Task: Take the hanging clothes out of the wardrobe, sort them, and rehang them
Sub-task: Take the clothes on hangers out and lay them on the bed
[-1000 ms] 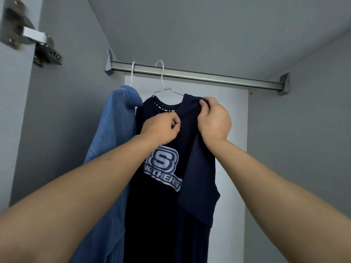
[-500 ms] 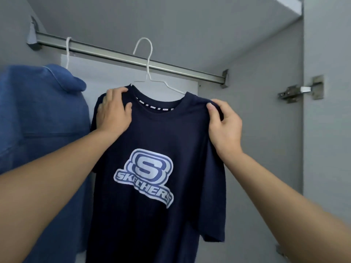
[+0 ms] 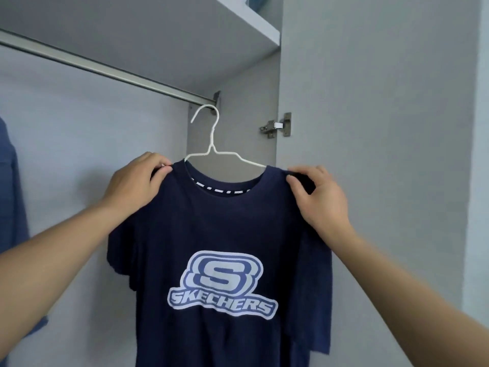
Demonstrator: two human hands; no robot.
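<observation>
- The T-shirt (image 3: pixel 222 234) was dark navy, with a printed logo (image 3: pixel 222 284) in white and mid blue across the chest.
- Inside its collar ran a black band (image 3: pixel 225 190) with small white marks.
- The hanger (image 3: pixel 211 144) was plain white.
- The garment (image 3: pixel 13 194) at the far left edge was a lighter, denim-like blue.
- The wardrobe walls (image 3: pixel 370 102) and shelf (image 3: pixel 185 35) were pale grey.
- The rail (image 3: pixel 105 70) and hinge (image 3: pixel 277 125) were silver metal.

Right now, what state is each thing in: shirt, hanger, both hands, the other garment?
Navy T-shirt: on its hanger, front facing the camera.
White hanger: hook off the rail, below it.
Left hand: grips the shirt's shoulder.
Right hand: grips the other shoulder.
Blue garment: at the left edge, mostly out of frame.
</observation>
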